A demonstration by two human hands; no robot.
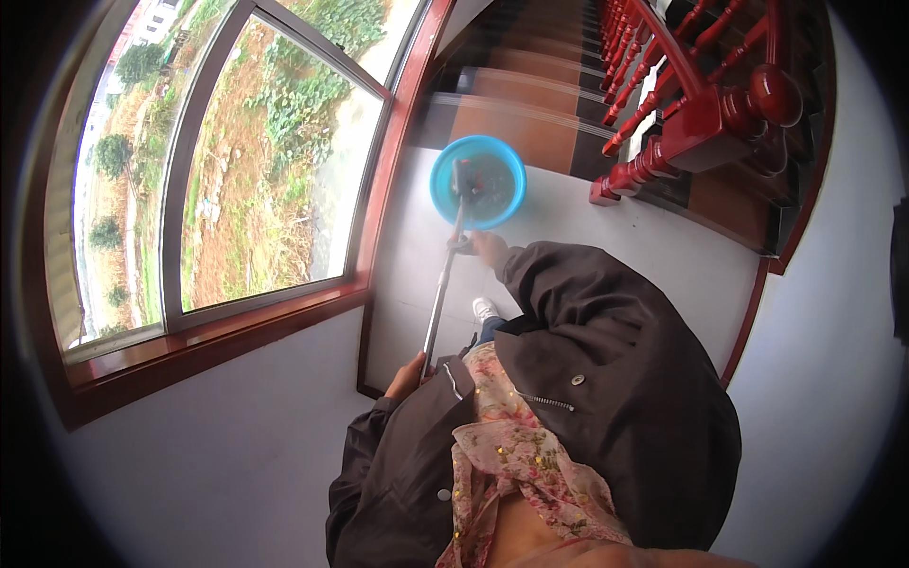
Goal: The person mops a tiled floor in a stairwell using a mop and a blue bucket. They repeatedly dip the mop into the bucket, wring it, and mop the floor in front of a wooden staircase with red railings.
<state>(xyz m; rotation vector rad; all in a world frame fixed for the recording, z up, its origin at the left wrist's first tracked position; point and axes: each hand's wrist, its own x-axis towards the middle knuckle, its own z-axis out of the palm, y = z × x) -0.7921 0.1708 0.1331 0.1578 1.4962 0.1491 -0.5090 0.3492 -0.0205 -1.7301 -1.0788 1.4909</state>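
A long metal mop pole (438, 298) slants from near my waist to a blue plastic basin (522, 186) on the landing. My left hand (406, 375) is wrapped around the pole's near end, beside my dark jacket. Farther along, my right hand (488, 248) grips the pole at a dark fitting close to the basin's near rim. The mop head (464, 177) is inside the basin, over murky water (501, 184). How deep the head sits in the water I cannot tell.
Brown and black stairs (522, 106) rise just beyond the basin. A red wooden newel post (710, 138) with a balustrade stands to the right, beside more steps. On the left is a window (270, 177) with a red wooden sill (213, 355). White tiles (603, 220) cover the landing.
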